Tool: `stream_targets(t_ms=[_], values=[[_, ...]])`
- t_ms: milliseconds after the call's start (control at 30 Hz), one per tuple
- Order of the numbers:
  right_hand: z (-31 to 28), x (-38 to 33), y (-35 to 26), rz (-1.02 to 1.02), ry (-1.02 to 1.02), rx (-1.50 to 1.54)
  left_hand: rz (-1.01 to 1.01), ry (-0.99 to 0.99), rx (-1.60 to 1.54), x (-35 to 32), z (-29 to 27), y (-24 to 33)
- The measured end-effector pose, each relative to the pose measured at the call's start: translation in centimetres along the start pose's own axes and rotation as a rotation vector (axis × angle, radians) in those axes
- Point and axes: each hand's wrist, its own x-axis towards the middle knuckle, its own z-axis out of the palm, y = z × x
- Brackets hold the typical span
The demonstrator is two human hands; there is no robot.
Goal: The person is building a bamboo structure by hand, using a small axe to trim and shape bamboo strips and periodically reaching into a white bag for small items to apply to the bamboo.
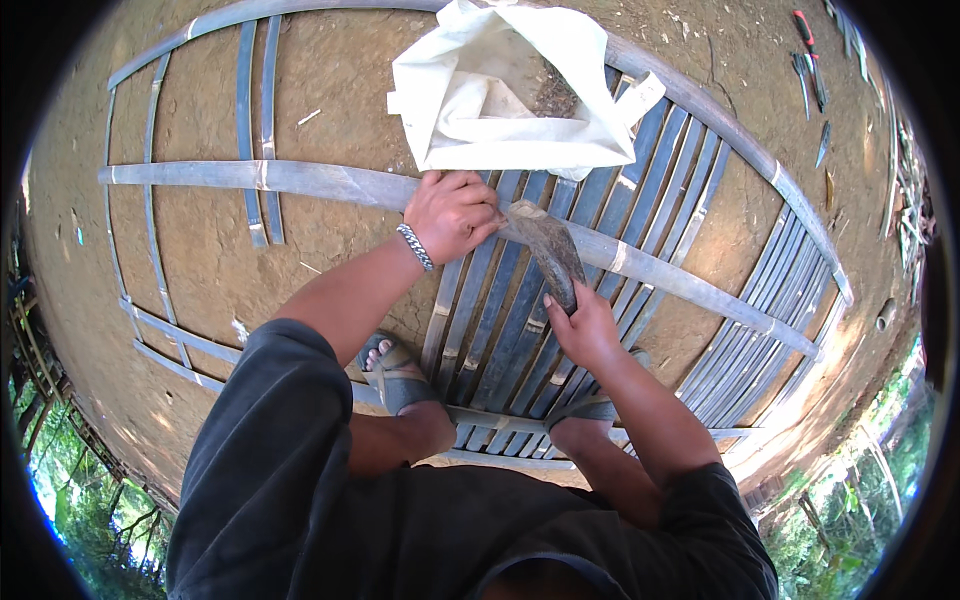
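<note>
My right hand grips a dark, curved chunk, wood by its look, with a pale cut face at its far end. That end lies against the middle bamboo pole, or just above it; I cannot tell which. My left hand is closed with its fingers bent at the same pole, close beside the chunk's far end. What the left fingers hold, if anything, is hidden. Below both hands run dark bamboo slats, laid side by side across the frame's poles.
A white sack, open at the top, stands just beyond my hands with dark bits inside. Another bamboo pole curves behind it. Red-handled pliers and other tools lie on the dirt at far right. My sandalled feet are near the slats.
</note>
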Motion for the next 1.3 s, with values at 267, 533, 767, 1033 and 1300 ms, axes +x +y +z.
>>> stream_targets(t_ms=[267,533,767,1033,1300], values=[[0.4,-0.6,-0.1,-0.188,0.117,-0.041,-0.026,-0.031,-0.023,-0.4,0.1,-0.6],[0.0,0.0,0.2,-0.19,0.066,-0.108,-0.079,-0.067,-0.027,-0.5,0.0,-0.1],[0.1,0.0,0.0,-0.146,0.077,-0.114,-0.051,-0.041,-0.073,-0.2,-0.7,-0.5],[-2.5,-0.7,-1.1,-0.104,0.06,-0.089,-0.677,0.137,0.164,0.8,-2.7,-4.6],[-3.5,-0.3,-0.8,-0.096,-0.02,-0.099,-0.685,0.222,0.423,0.9,-1.0,-4.0]])
